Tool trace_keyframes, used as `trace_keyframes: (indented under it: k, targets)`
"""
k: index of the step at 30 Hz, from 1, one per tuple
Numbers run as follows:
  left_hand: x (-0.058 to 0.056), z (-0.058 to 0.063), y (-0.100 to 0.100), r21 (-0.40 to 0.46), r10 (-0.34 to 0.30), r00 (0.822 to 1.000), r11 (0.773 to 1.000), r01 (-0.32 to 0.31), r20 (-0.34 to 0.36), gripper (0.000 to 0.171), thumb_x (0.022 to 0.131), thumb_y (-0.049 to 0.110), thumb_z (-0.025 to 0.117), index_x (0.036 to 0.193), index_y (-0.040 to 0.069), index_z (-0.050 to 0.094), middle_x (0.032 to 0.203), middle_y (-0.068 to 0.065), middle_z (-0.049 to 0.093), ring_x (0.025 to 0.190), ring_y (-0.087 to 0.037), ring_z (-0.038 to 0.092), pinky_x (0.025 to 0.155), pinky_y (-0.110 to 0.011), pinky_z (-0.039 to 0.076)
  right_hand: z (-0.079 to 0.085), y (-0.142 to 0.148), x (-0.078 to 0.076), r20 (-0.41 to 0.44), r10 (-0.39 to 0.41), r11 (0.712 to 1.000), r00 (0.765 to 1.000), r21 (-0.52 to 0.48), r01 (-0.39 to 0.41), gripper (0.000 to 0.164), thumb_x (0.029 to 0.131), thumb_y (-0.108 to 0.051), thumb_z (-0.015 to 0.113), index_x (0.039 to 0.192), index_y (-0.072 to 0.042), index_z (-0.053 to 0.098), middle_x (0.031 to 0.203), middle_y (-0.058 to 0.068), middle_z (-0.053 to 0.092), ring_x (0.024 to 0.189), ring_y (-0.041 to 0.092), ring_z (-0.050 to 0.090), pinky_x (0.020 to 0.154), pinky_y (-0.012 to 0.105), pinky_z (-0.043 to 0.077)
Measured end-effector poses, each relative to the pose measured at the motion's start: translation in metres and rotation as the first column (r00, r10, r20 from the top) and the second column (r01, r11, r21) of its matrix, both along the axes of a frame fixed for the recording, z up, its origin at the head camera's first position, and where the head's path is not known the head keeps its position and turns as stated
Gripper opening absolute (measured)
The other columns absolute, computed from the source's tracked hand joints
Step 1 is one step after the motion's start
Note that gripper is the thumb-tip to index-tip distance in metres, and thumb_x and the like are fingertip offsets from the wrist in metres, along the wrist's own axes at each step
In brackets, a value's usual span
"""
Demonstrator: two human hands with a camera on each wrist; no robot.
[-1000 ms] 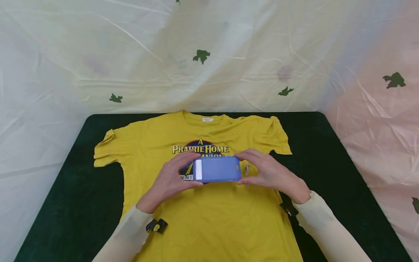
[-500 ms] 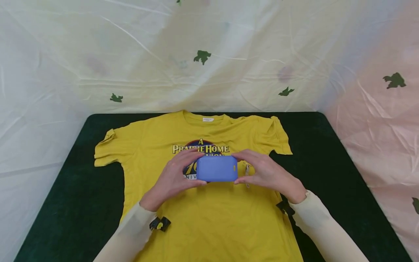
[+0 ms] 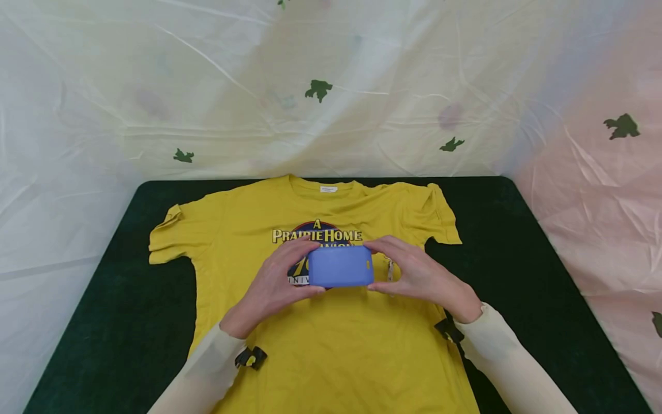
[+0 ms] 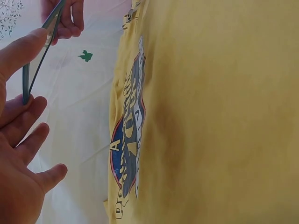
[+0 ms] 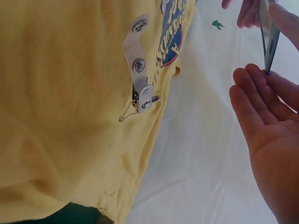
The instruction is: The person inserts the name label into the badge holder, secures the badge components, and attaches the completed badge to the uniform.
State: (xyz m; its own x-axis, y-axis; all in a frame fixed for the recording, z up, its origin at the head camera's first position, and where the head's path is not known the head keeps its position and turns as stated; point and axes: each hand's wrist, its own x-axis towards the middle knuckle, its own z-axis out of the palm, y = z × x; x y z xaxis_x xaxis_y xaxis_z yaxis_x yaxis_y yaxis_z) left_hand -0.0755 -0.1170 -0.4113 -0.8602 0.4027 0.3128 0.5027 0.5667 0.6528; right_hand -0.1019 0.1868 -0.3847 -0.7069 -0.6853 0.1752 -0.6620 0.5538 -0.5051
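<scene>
A blue ID badge holder with a small slot near its right end is held level over the yellow T-shirt. My left hand pinches its left end between thumb and fingers, and my right hand pinches the right end the same way. Seen edge-on in the left wrist view, the badge holder is thin. On the shirt, just beside my right hand, lies a clear strap badge clip with metal snaps and a metal clip end.
The T-shirt lies spread, collar away from me, its printed logo partly behind the badge holder. Under it is a dark green table cover. Pale sheets with green leaf-like patches hang at the back and sides.
A white strip at the badge holder's left end has gone from sight, and the blue piece looks shorter. My hands have come slightly closer together, both still gripping it.
</scene>
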Motion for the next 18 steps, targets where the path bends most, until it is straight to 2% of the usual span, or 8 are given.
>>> trace_keyframes:
  k: [8,18]
  targets:
    - [0.001,0.0007,-0.001,0.003,0.0,1.0,1.0,0.0,0.023,0.076,0.073,0.043,0.084,0.138,0.02,0.052,0.142,-0.005,0.048,0.132,-0.023,0.041,0.104,-0.05,0.038,-0.0002,0.0001,-0.0008,-0.007,0.009,1.0,1.0,-0.011,-0.009,0.071,0.08,-0.043,0.078,0.138,-0.011,0.05,0.126,-0.001,0.054,0.112,0.022,0.057,0.094,0.04,0.049]
    - [0.0011,0.0002,0.0,0.007,-0.004,0.999,1.0,0.004,0.053,0.077,0.074,0.045,0.083,0.139,0.02,0.05,0.144,-0.007,0.046,0.132,-0.023,0.041,0.104,-0.05,0.038,-0.001,0.0015,0.0001,-0.003,-0.004,1.0,1.0,0.002,0.004,0.072,0.082,-0.049,0.074,0.14,-0.014,0.048,0.129,-0.002,0.053,0.114,0.022,0.055,0.095,0.042,0.048]
